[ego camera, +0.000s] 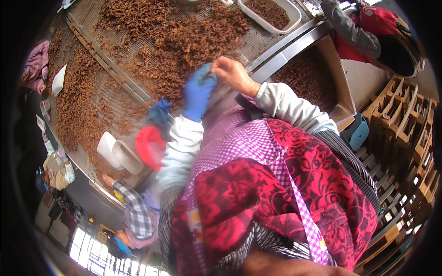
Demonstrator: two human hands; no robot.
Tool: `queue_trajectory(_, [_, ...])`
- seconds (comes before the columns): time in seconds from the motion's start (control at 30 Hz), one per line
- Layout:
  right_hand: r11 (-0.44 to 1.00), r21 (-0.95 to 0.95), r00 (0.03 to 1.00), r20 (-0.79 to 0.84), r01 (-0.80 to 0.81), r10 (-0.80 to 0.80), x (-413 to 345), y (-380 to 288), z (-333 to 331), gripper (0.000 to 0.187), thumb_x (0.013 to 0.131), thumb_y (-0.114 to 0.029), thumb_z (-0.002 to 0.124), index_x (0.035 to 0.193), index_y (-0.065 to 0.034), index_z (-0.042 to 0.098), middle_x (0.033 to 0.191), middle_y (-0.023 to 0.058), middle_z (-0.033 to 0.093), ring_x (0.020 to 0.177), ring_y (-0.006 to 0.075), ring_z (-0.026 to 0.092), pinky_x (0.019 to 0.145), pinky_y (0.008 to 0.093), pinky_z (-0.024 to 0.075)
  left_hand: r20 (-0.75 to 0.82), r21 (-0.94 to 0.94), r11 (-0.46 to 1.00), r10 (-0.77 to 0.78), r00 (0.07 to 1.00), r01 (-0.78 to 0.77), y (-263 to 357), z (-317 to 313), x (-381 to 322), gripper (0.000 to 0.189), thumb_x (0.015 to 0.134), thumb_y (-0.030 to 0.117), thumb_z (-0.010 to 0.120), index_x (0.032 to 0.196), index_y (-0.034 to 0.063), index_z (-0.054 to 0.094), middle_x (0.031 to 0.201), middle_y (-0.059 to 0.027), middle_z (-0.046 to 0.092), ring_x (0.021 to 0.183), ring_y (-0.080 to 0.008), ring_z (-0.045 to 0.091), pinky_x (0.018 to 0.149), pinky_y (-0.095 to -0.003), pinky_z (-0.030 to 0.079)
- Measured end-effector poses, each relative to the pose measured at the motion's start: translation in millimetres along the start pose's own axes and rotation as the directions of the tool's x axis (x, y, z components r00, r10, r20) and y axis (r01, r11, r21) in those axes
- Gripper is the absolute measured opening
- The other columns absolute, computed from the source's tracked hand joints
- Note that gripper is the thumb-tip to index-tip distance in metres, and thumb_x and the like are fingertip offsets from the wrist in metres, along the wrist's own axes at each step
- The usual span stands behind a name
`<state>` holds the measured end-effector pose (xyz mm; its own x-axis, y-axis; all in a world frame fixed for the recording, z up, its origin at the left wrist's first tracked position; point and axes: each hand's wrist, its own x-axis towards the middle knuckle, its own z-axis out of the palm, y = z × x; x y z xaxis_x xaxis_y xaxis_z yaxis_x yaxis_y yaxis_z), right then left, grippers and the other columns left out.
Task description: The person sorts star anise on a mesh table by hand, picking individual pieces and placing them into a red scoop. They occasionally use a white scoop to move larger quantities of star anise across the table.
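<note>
My left hand (201, 90) wears a blue glove and is blurred, its fingers curled up against the right one. My bare right hand (234, 73) meets it with thumb and fingertips pinched together at the glove. Whether a small piece sits between the fingertips is hidden. Both hands are over the near edge of a mesh-topped sorting table (257, 51). Just beyond them spreads a heap of reddish-brown star anise (193, 41).
A white plastic tub (293, 17) holds dark bits. Right of me stands a cardboard box (340, 79) of brown material, near stacked wooden pallets (397, 107). White containers (127, 157) and a red item (150, 146) lie left. Co-workers (138, 217) surround the table.
</note>
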<state>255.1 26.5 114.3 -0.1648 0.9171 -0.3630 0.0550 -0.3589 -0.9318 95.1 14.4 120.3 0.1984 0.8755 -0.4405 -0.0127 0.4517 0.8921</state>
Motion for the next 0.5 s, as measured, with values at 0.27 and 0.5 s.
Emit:
queue_trajectory(0.27, [0.993, 0.065, 0.995, 0.025, 0.094, -0.096, 16, -17, -30, 0.011, 0.092, -0.011, 0.065, 0.096, -0.0015, 0.060, 0.081, 0.0053, 0.064, 0.073, 0.0115, 0.058, 0.067, 0.0290, 0.0507, -0.256, -0.562, 0.825, -0.112, 0.960, -0.054, 19, 55, 7, 0.022, 0.092, 0.012, 0.067, 0.112, 0.0050, 0.064, 0.108, -0.0092, 0.068, 0.093, -0.0211, 0.067, 0.078, -0.0345, 0.059])
queue_trajectory(0.5, [0.929, -0.131, 0.928, -0.099, 0.345, -0.359, 24, -29, -61, 0.008, 0.091, -0.009, 0.065, 0.092, -0.0023, 0.060, 0.081, 0.0084, 0.062, 0.072, 0.0173, 0.062, 0.067, 0.0324, 0.0511, -0.203, -0.766, 0.642, -0.264, 0.943, 0.015, 33, 68, 25, 0.018, 0.097, 0.015, 0.061, 0.112, 0.0051, 0.064, 0.104, -0.0032, 0.066, 0.088, -0.0125, 0.062, 0.080, -0.0253, 0.052])
